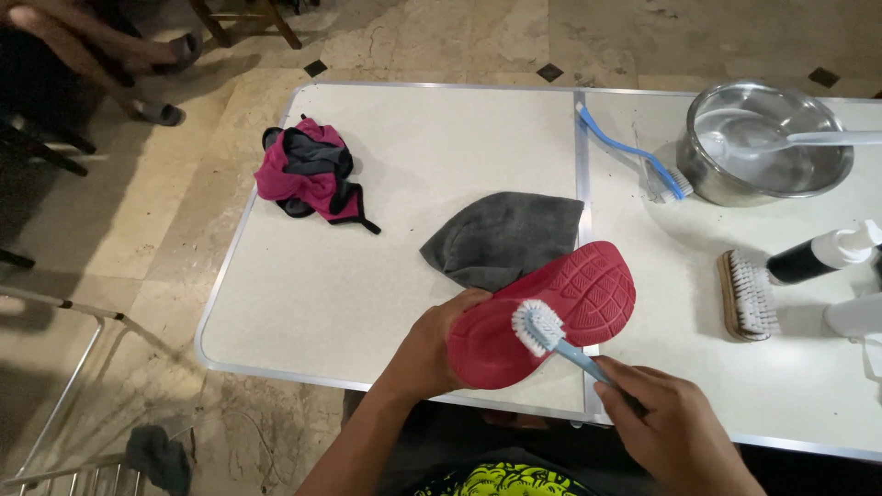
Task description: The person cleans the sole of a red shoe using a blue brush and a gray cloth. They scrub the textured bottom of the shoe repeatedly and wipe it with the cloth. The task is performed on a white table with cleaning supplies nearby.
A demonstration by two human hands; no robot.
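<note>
A pink-and-black cloth (310,179) and a grey cloth (503,239) lie on the white folding table (367,303). Above its near edge, the left hand (439,347) grips the heel of a red shoe (551,308), sole up. The right hand (669,424), fingers wrapped around a small blue-handled brush (551,335), presses bristles to the tread; short, firm strokes along the grooves would likely clean best.

Both forearms are bare, with no sleeves, and no watch, ring or glove shows on the left hand (432,344) or the right hand (671,427). At the bottom edge, between the arms, there is a dark garment (501,479) with a bright yellow-green pattern on it. The legs are in shadow.
</note>
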